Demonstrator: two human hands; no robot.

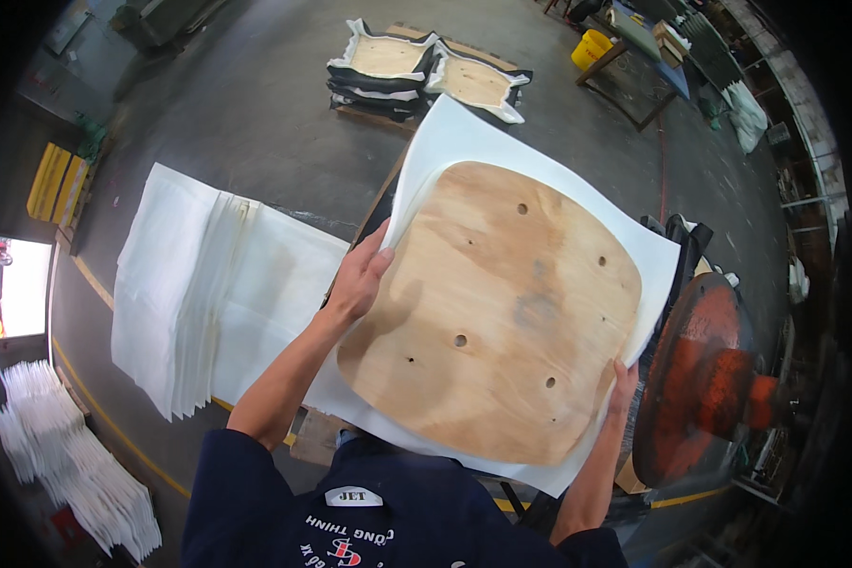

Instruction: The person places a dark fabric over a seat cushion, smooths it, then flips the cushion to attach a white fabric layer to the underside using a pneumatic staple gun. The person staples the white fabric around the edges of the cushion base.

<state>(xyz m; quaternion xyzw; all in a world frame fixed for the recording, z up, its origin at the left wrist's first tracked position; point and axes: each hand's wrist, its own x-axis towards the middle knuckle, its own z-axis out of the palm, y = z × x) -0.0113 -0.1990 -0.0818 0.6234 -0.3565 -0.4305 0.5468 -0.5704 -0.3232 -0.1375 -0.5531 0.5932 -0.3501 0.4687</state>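
A plywood seat panel (502, 303) with rounded corners and several drilled holes lies against a larger white foam sheet (426, 142), whose corners stick out around it. My left hand (358, 275) grips the left edge of panel and sheet together, thumb on the upper side and fingers hidden beneath. At the lower right edge, my right hand (623, 386) is closed round panel and sheet; only part of its fingers shows. The pair is tilted in front of my body and hides most of what is under it.
Left of me lies a stack of white sheets (180, 293), with another stack (76, 464) farther down. A red round metal disc (701, 379) stands close on the right. Upholstered seat panels (388, 57) are piled ahead. A yellow bucket (592, 49) sits beside a table (634, 62).
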